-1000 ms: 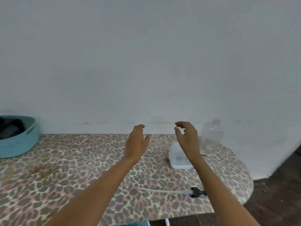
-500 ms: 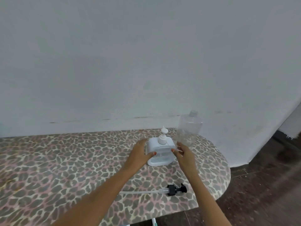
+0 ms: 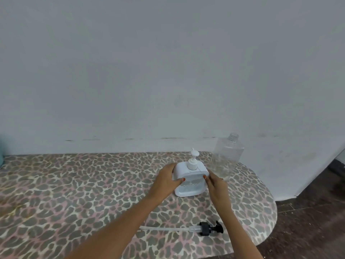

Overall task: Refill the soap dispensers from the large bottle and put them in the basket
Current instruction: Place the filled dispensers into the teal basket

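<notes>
A pale grey wall (image 3: 168, 71) fills the whole upper half of the frame. Below it the bench (image 3: 74, 193) runs across the lower half, covered in a leopard-print pattern of grey and pink, and rounds off at its right end. Dark floor (image 3: 308, 221) shows in the lower right corner past that rounded end.

Two bare forearms come up from the bottom edge towards the right of centre. The large bottle (image 3: 226, 156) stands upright at the back right of the bench, close to the wall. It is clear plastic, and its threaded neck is uncapped. I cannot tell how much liquid is in it.

Just in front and to the left of the bottle is the white soap dispenser (image 3: 190, 184), a squarish body resting on the bench, with its white pump head (image 3: 193, 159) on top. The left hand (image 3: 165, 181) grips the dispenser's left side, thumb laid across the front face. The right hand (image 3: 216, 186) holds the right side, its thumb tip also on the front.

Nearer the bottom of the frame, well apart from the dispenser, a loose black pump (image 3: 211, 228) lies flat on the bench. Its long pale tube (image 3: 164, 228) points left and passes behind the left forearm.
</notes>
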`<control>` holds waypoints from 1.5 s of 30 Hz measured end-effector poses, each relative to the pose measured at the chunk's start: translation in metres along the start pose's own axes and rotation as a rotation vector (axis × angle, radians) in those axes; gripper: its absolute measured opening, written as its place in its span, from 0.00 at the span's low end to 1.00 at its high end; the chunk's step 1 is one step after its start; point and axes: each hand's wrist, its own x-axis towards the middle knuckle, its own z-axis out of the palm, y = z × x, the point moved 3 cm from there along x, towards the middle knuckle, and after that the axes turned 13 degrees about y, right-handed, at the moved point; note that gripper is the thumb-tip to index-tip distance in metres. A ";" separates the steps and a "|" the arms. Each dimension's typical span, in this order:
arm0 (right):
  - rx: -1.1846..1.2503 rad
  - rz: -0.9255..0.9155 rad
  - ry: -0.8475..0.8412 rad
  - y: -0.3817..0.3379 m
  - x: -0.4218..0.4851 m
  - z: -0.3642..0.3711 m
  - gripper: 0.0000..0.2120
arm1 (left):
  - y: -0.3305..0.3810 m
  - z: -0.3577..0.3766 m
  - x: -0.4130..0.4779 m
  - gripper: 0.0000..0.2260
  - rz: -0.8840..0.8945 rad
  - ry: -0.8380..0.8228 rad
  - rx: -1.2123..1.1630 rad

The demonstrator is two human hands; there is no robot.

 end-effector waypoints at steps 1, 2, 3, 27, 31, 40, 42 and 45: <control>-0.014 -0.016 0.001 -0.004 0.002 0.001 0.12 | 0.000 -0.004 0.001 0.21 -0.002 0.013 -0.001; -0.028 -0.034 0.003 -0.009 0.003 0.003 0.13 | 0.000 -0.010 0.002 0.22 0.002 0.028 -0.001; -0.034 -0.057 0.001 -0.015 0.005 0.006 0.13 | 0.001 -0.016 0.004 0.22 0.006 0.043 0.001; 0.348 -0.475 -0.301 -0.306 -0.041 0.226 0.13 | -0.071 -0.363 0.008 0.19 -0.090 0.603 0.210; 0.366 -0.520 -0.346 -0.350 -0.052 0.281 0.11 | -0.093 -0.415 0.001 0.18 -0.135 0.712 0.239; 0.457 -0.630 -0.408 -0.441 -0.065 0.379 0.13 | -0.135 -0.503 0.015 0.18 -0.175 0.891 0.306; 0.449 -0.623 -0.424 -0.453 -0.065 0.399 0.13 | -0.144 -0.513 0.019 0.18 -0.192 0.931 0.315; 0.390 -0.598 -0.442 -0.462 -0.069 0.423 0.14 | -0.162 -0.520 0.020 0.20 -0.240 0.970 0.301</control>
